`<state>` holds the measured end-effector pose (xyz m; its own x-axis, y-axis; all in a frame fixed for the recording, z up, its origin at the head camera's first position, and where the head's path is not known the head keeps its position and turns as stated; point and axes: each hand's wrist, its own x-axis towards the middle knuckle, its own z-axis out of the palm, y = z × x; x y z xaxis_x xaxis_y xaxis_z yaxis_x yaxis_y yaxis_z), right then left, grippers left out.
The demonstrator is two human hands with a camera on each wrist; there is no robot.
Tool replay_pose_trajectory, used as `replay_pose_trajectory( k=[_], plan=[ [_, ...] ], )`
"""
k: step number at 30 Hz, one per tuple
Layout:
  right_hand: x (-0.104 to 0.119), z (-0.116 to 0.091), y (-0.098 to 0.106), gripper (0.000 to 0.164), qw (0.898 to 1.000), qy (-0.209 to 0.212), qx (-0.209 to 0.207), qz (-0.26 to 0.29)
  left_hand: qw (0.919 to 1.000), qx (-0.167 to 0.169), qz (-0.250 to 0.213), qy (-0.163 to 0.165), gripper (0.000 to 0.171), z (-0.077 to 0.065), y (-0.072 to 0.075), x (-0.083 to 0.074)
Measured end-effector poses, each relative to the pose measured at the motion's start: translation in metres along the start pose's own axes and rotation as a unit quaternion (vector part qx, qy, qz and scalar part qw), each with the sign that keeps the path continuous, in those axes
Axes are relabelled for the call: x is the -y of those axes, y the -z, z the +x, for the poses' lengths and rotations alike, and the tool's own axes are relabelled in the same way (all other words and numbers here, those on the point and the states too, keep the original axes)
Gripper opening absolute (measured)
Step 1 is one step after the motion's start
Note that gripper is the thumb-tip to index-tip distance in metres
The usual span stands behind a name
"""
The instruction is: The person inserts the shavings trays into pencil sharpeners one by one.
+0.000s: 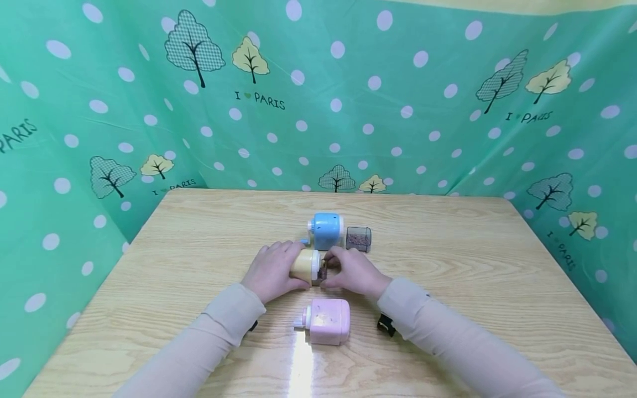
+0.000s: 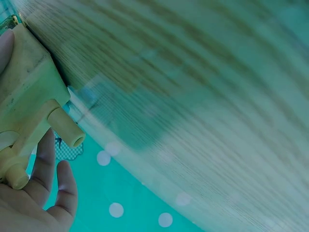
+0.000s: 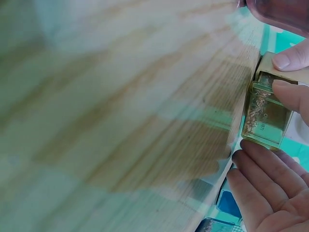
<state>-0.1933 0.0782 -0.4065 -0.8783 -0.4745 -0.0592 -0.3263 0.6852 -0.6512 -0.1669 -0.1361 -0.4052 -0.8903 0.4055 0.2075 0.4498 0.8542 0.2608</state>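
The boxy pale-yellow crank sharpener [image 1: 303, 266] looks matt plastic, its clear rectangular drawer [image 3: 266, 118] shiny plastic. The blocky sky-blue sharpener [image 1: 327, 230] and blocky pink sharpener [image 1: 329, 321] are glossy plastic. The pale wood-grain bench [image 1: 448, 249] gleams toward its near edge; the green dotted curtain [image 1: 348, 135] is creased cloth.

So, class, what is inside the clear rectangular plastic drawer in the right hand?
Brownish shavings show inside the drawer; the right hand covers part, hiding anything behind its thumb.

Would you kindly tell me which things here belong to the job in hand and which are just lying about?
In use:
- yellow sharpener
- its shavings drawer

Apparently idle:
- blue sharpener
- separate drawer beside it
- pink sharpener
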Motion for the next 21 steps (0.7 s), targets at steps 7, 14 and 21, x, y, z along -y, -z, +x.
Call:
replay_pose_trajectory(
  k=[7, 14, 21],
  plan=[
    [0.0006, 0.0012, -0.0009, 0.057, 1.0, 0.002, 0.004, -0.001, 0.9999, 0.001, -0.01, 0.003, 0.076, 0.0002, 0.0008, -0.001],
    [0.0006, 0.0033, -0.0026, 0.057, 1.0, 0.005, 0.006, 0.003, 0.9999, 0.004, -0.014, 0.004, 0.074, -0.0002, 0.0017, -0.0016],
    [0.0004, 0.005, -0.0032, 0.056, 1.0, 0.01, 0.006, 0.007, 0.9999, 0.002, -0.014, 0.001, 0.072, -0.0002, 0.0011, -0.0009]
  ],
)
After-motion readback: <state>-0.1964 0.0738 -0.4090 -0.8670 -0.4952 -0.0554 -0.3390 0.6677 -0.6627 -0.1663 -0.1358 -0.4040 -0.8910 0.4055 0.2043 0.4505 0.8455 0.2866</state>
